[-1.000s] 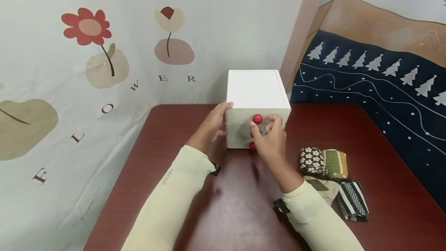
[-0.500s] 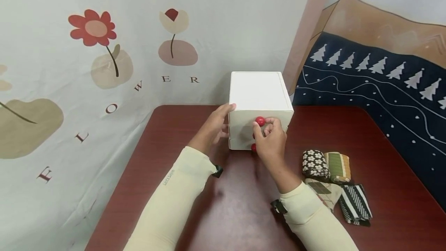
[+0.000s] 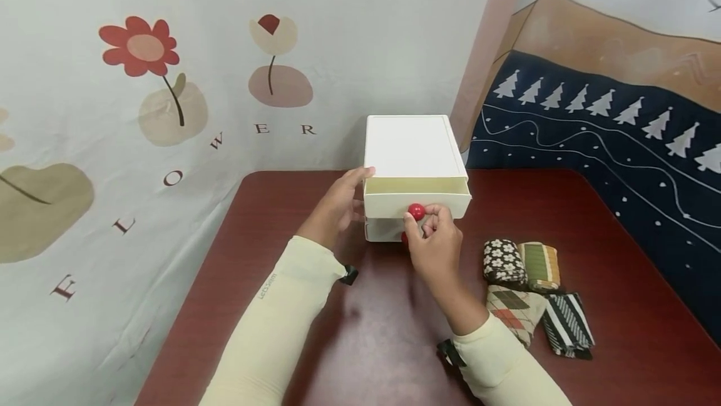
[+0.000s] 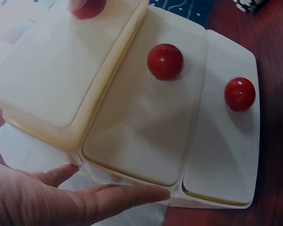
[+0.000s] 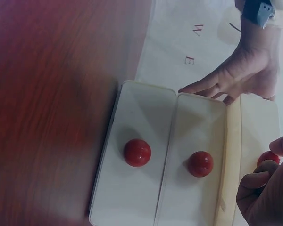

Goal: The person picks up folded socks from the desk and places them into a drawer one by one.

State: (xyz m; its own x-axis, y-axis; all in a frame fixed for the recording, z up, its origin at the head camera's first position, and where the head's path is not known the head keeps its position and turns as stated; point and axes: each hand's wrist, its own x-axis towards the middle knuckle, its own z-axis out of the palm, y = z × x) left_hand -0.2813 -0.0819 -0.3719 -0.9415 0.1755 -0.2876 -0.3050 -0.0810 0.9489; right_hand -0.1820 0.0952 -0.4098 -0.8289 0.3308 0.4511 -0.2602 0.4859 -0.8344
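1. Left of centre in the head view, my left hand [image 3: 338, 206] lies flat against the left side of the white drawer box [image 3: 414, 143], fingers straight and pressing, gripping nothing. The left wrist view shows the same: straight fingers [image 4: 118, 195] along the box's lower edge.

2. At frame centre, the box stands at the back of the red desk [image 3: 315, 331], close to the wall cloth. Its top drawer [image 3: 417, 196] is slid partway out, showing a strip of pale interior; I cannot see whether anything is inside.

3. Just below centre, my right hand [image 3: 430, 246] pinches the red knob [image 3: 416, 211] of that top drawer between thumb and curled fingers.

4. The right wrist view shows the two lower drawers [image 5: 172, 160] flush and closed, each with its own red knob.

5. Lower right of the head view, four folded cloth bundles [image 3: 532, 287], floral, green-striped, argyle and black-striped, lie together on the desk, well apart from the box and untouched.

6. My judgement: opening the top drawer is begun but not complete; it looks only partly out, and the bundles are not yet handled.
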